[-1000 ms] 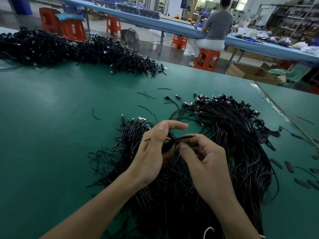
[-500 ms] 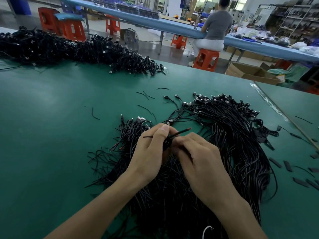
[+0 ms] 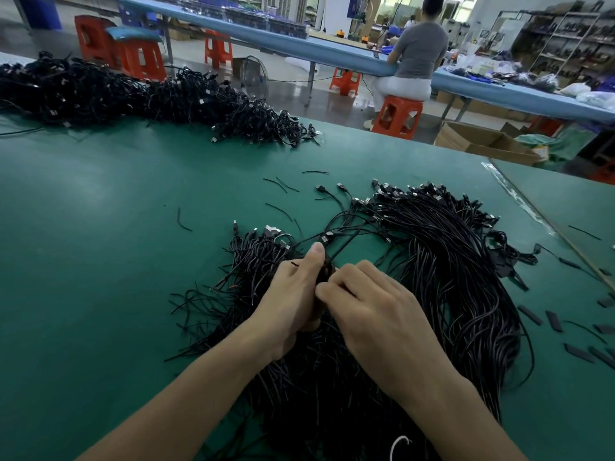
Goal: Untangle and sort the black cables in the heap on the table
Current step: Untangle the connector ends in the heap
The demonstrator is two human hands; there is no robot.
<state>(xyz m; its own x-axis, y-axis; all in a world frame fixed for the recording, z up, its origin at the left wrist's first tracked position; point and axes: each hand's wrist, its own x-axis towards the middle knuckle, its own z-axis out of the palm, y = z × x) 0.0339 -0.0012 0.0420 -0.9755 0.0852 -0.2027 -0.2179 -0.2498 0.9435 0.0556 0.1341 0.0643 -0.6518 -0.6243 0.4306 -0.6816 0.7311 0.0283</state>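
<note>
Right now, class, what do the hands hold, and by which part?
Left hand and right hand both pinch a black cable at a bunched part; fingers hide the exact spot.

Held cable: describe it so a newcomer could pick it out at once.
On the green table, the near heap of black cables lies under two hands. Where the left hand and right hand meet, one cable sticks out, slanting away rightward. It alone is gripped, not lying loose.

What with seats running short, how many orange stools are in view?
5 stools: two at far left, one right of them, one by the blue table, one beneath the seated person. Others may be hidden.
</note>
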